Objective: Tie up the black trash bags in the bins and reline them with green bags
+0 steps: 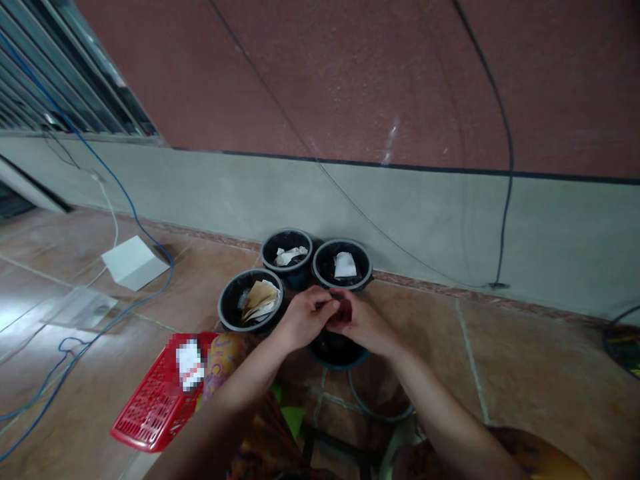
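Over the nearest black bin point(339, 357), my left hand point(307, 317) and my right hand point(357, 319) meet with bent fingers. Both are closed around something I cannot make out; a dark reddish patch shows between them. Behind them stand three more bins with grey rims. The left bin point(221, 313) holds brown and white papers point(261, 300). Crumpled white paper point(291, 256) lies in the back bin point(265, 250). A folded white piece point(345, 265) rests in the right bin point(369, 263). My hands hide part of the nearest bin.
A red plastic basket point(150, 407) with a blurred-out white item sits at my left. Blue cable point(127, 310) runs over the tiles near a white box point(134, 263). Below the nearest bin lies a thin ring point(387, 419). Black cable point(506, 200) hangs down the wall.
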